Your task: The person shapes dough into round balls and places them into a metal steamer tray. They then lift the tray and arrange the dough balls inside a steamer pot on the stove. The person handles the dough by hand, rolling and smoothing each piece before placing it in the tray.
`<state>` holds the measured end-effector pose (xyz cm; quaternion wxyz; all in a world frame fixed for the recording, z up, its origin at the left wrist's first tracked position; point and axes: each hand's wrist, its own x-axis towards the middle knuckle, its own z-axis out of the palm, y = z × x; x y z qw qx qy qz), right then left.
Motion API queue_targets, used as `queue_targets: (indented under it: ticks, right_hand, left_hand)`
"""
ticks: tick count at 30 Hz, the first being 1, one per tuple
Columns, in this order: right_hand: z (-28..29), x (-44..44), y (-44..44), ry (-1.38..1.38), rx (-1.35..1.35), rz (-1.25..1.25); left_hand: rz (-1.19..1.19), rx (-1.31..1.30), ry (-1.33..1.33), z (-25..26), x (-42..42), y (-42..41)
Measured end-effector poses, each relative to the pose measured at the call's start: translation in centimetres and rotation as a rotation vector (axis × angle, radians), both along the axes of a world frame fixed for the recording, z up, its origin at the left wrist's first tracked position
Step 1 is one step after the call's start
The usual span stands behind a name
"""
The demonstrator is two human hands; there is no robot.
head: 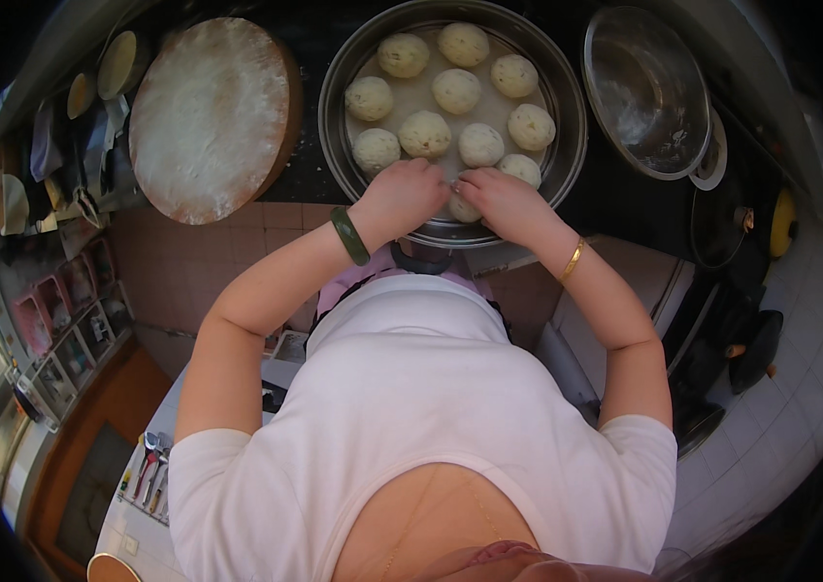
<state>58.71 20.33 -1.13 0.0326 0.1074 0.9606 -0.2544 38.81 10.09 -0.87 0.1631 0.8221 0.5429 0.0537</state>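
A round metal steamer tray sits before me, lined with a pale sheet. Several round dough balls with darker flecks, one in the middle, rest spaced out on it. Over the tray's near side, my left hand has its fingers curled down, close to a dough ball. My right hand meets it fingertip to fingertip. Beneath the right fingers a near dough ball is partly hidden. Whether either hand grips it cannot be seen.
To the left, a thick round wooden board dusted with flour lies on the black counter. A metal pot stands at the right, beside a dark-rimmed lid. Knives and utensils hang or stand at far left.
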Motion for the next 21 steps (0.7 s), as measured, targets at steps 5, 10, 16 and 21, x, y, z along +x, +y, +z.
queue_targets:
  ticks: [5, 10, 16, 21]
  right_hand:
    - [-1.3, 0.0, 0.1, -0.045, -0.015, 0.038]
    - [-0.7, -0.5, 0.4, -0.189, -0.124, 0.048]
    - [-0.4, -0.7, 0.3, -0.208, -0.101, 0.060]
    - [-0.3, -0.7, 0.9, -0.102, -0.015, 0.103]
  left_hand:
    - [0.012, -0.063, -0.056, -0.7, -0.2, -0.3]
    - [-0.017, -0.125, -0.040, -0.6, -0.4, -0.1]
    - [-0.012, -0.140, -0.033, -0.5, -0.4, -0.1]
    - [-0.005, -0.098, -0.030, -1.3, -0.4, -0.4]
